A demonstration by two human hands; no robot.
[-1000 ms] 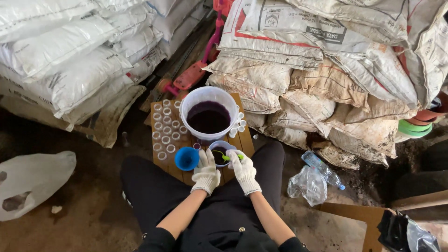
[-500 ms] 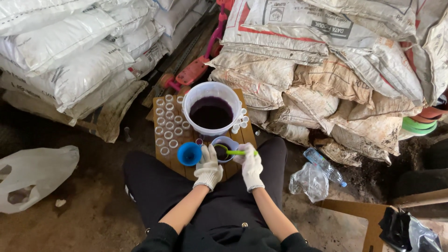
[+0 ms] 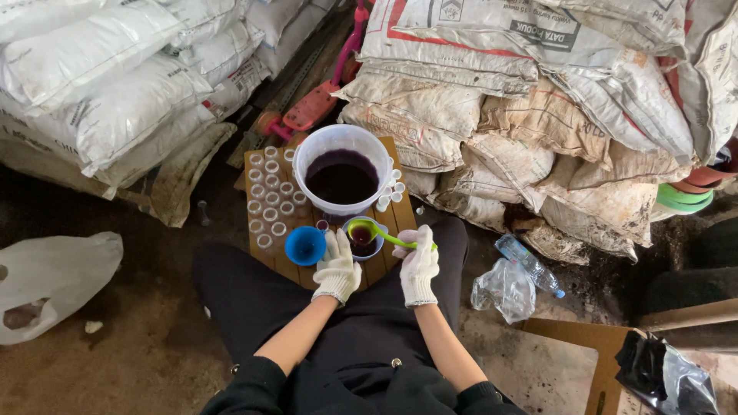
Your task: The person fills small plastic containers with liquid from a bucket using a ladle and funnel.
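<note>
Holding a green spoon [image 3: 382, 233] in my right hand [image 3: 419, 265], I pinch its handle between gloved fingers, and its bowl, filled with dark purple liquid, sits over the small blue cup [image 3: 363, 238] just ahead of my hands. My left hand [image 3: 336, 265] is curled loosely, fingers resting against the near side of that cup; I cannot tell whether it truly grips it. Just left of my left hand stands a blue funnel [image 3: 305, 245]. All of this rests on a low wooden bench [image 3: 388, 224] between my knees. Beyond the cup stands a white bucket [image 3: 341, 178] of the same dark liquid. Rows of small clear vials [image 3: 267, 200] stand ahead and to the left of my left hand, with a few more right of the bucket. Stacked sacks [image 3: 538, 115] rise behind the bench.
</note>
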